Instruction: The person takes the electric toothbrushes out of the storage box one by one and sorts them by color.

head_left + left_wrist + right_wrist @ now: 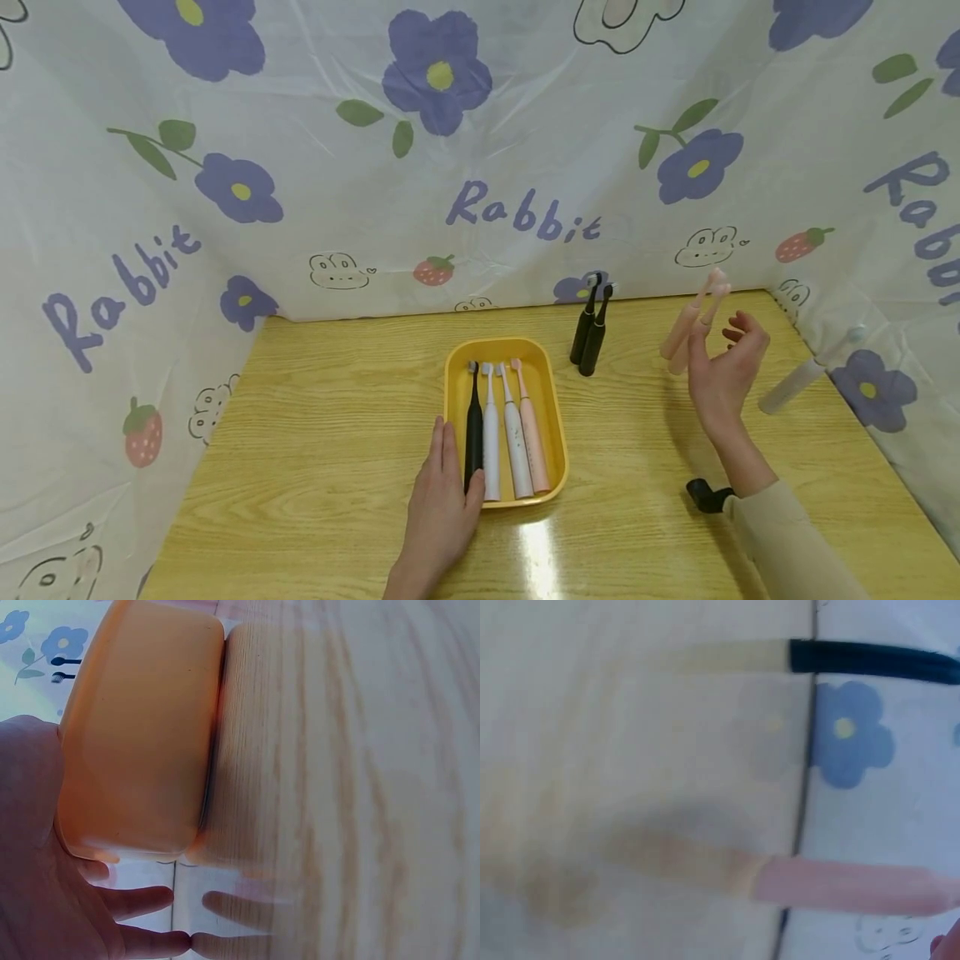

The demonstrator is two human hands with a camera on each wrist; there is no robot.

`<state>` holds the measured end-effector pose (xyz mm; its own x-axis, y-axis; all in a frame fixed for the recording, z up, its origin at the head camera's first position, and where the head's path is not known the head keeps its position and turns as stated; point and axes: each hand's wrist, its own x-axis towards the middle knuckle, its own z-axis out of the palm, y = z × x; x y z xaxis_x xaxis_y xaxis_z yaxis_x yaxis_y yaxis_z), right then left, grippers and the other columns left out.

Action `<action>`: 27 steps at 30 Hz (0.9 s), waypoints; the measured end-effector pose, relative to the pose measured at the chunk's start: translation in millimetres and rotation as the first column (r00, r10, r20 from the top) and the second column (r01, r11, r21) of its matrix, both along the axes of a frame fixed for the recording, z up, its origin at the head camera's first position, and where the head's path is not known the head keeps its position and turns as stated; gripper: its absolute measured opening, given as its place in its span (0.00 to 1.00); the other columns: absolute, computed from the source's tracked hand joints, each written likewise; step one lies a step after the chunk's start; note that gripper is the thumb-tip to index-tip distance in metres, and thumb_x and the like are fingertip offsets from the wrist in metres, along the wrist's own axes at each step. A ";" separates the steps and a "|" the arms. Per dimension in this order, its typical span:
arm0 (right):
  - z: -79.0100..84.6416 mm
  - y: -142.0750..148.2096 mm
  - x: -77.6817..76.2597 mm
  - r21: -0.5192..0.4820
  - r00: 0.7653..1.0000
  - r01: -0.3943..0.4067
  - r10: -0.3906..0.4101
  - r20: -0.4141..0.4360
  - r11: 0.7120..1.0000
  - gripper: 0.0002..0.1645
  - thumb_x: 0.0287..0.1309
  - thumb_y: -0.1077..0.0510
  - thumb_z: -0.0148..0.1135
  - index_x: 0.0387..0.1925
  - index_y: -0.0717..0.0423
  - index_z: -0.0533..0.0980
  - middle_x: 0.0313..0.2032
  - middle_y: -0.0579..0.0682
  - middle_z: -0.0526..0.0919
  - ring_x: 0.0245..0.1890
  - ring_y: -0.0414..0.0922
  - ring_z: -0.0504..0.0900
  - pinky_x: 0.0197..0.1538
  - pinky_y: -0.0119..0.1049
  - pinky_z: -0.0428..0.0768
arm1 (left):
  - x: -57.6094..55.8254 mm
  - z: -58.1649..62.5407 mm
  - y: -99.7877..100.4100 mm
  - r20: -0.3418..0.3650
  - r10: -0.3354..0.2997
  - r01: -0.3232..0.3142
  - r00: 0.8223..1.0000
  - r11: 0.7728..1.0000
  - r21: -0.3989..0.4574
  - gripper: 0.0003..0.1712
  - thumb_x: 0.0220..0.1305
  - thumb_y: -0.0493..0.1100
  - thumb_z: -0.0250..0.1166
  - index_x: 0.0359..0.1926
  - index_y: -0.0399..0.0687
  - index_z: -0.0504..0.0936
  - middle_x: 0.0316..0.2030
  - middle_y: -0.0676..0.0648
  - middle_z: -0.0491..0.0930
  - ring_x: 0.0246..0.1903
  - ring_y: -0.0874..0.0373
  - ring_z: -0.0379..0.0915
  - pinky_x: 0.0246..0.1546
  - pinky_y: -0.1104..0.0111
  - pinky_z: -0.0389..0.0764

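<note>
A yellow tray (557, 442) holds a black toothbrush (474, 425), a white one (491, 433), a speckled white one (517, 446) and a pink one (534, 437), lying side by side. My left hand (442, 504) holds its near left corner, thumb over the rim and straight fingers along the outer side; the left wrist view shows the tray wall (142, 727) beside the palm. At the right, my right hand (727, 375) hovers with loosely bent fingers next to two upright pink toothbrushes (682, 329). One pink toothbrush (847, 885) appears in the right wrist view, a fingertip nearby.
Two black toothbrushes (592, 337) stand upright between the tray and the right hand. A pale grey-white toothbrush (795, 385) stands at the far right. The wooden table (322, 450) meets a flower-printed cloth (360, 183) at its back and sides.
</note>
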<state>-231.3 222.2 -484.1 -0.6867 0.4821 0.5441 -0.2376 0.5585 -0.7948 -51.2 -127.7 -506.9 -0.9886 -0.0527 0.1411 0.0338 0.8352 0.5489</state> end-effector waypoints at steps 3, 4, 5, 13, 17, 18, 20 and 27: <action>16.4 -10.2 3.5 -0.055 0.998 0.023 -0.026 -0.060 0.998 0.29 0.65 0.57 0.65 0.63 0.63 0.69 0.52 0.52 0.73 0.46 0.42 0.70 0.50 0.34 0.67 | 0.0 -0.2 0.3 0.000 0.001 -0.001 1.000 1.000 0.004 0.44 0.74 0.46 0.60 0.78 0.28 0.51 0.80 0.36 0.46 0.68 0.34 0.63 0.62 0.41 0.71; 23.1 -15.2 5.7 -0.073 0.997 0.016 -0.022 -0.078 0.997 0.28 0.64 0.58 0.65 0.62 0.63 0.69 0.52 0.50 0.73 0.45 0.40 0.70 0.51 0.33 0.68 | 0.0 0.0 0.4 0.001 0.003 -0.003 1.000 1.000 0.005 0.44 0.74 0.46 0.60 0.78 0.29 0.51 0.80 0.36 0.46 0.68 0.34 0.63 0.62 0.41 0.71; 30.5 -21.2 8.5 -0.088 0.995 0.002 -0.010 -0.095 0.996 0.27 0.64 0.60 0.65 0.61 0.64 0.70 0.51 0.49 0.73 0.45 0.39 0.71 0.51 0.32 0.69 | 0.0 0.1 0.5 0.003 0.004 -0.004 1.000 1.000 0.007 0.44 0.74 0.47 0.60 0.78 0.29 0.51 0.80 0.36 0.45 0.69 0.34 0.62 0.62 0.41 0.70; 73.8 -69.6 39.3 -0.012 0.932 -0.314 0.306 -0.197 0.949 0.13 0.60 0.77 0.57 0.48 0.79 0.74 0.36 0.70 0.79 0.32 0.32 0.76 0.37 0.20 0.74 | 0.6 -0.4 0.5 -0.009 0.001 -0.001 1.000 1.000 0.006 0.44 0.73 0.47 0.60 0.78 0.28 0.51 0.80 0.35 0.46 0.69 0.34 0.62 0.63 0.42 0.70; 63.7 -78.5 38.6 0.029 0.847 -0.530 0.531 -0.019 0.847 0.10 0.63 0.75 0.59 0.46 0.74 0.78 0.34 0.63 0.82 0.30 0.32 0.77 0.35 0.20 0.74 | 0.9 -1.0 1.0 -0.018 -0.001 0.001 1.000 1.000 0.005 0.44 0.73 0.47 0.60 0.78 0.28 0.52 0.79 0.34 0.47 0.68 0.34 0.63 0.62 0.41 0.71; 59.2 -79.7 37.4 0.025 0.811 -0.584 0.582 0.048 0.811 0.09 0.65 0.73 0.60 0.46 0.71 0.79 0.35 0.61 0.83 0.30 0.34 0.77 0.35 0.22 0.75 | 0.7 -1.1 1.2 -0.018 -0.001 0.001 1.000 1.000 0.006 0.44 0.74 0.47 0.60 0.78 0.28 0.52 0.79 0.34 0.47 0.68 0.34 0.63 0.62 0.41 0.71; 52.9 -83.7 36.9 -0.019 0.717 -0.684 0.677 0.169 0.729 0.09 0.68 0.69 0.60 0.48 0.67 0.79 0.37 0.59 0.83 0.32 0.42 0.80 0.36 0.27 0.79 | 0.1 -0.8 1.3 -0.015 -0.003 0.003 1.000 1.000 0.008 0.44 0.74 0.47 0.60 0.78 0.28 0.52 0.79 0.34 0.47 0.68 0.34 0.63 0.62 0.41 0.71; 37.1 -114.5 40.5 -0.305 0.308 -0.857 0.888 0.342 0.415 0.18 0.75 0.67 0.52 0.61 0.72 0.70 0.52 0.70 0.78 0.48 0.63 0.83 0.49 0.50 0.85 | -0.8 0.3 -0.6 0.018 0.001 -0.001 1.000 1.000 -0.003 0.44 0.74 0.47 0.59 0.78 0.29 0.51 0.80 0.35 0.46 0.68 0.34 0.64 0.62 0.42 0.71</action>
